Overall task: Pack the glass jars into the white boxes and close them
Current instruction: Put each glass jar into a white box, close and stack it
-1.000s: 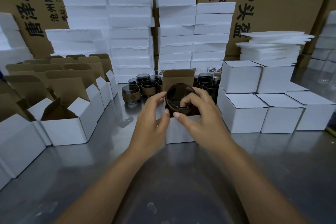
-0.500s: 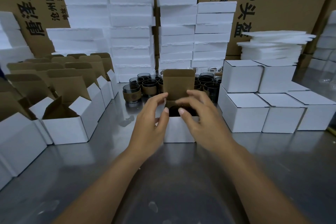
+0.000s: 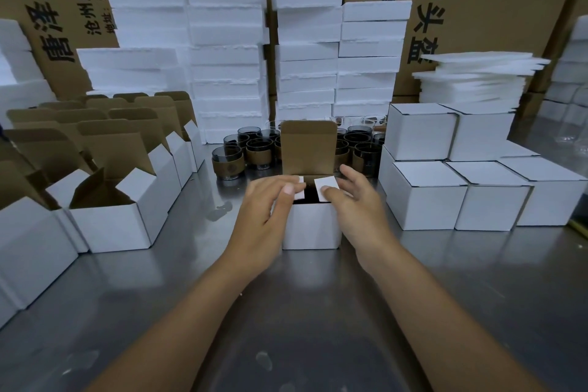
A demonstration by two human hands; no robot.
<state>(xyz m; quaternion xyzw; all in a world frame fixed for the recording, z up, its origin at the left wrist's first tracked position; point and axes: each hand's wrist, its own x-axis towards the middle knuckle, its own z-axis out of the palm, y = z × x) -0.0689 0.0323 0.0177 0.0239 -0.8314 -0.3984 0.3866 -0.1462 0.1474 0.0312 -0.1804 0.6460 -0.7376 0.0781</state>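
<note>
A small white box (image 3: 311,227) stands on the metal table in front of me, its brown lid flap (image 3: 308,146) still upright. A dark glass jar sits inside, only a dark sliver showing between the two side flaps. My left hand (image 3: 269,207) presses the left side flap down with its fingertips. My right hand (image 3: 353,200) presses the right side flap (image 3: 326,187) inward the same way. Behind the box stand several dark glass jars (image 3: 259,153) with brown bands.
Several open white boxes (image 3: 108,219) with raised brown lids line the left. Closed white boxes (image 3: 426,197) are stacked at the right. White foam blocks (image 3: 222,67) and foam sheets (image 3: 477,79) pile up at the back against large cartons.
Both hands lowered the jar into the box and let it go. They then moved to the side flaps and folded them inward over the jar.
</note>
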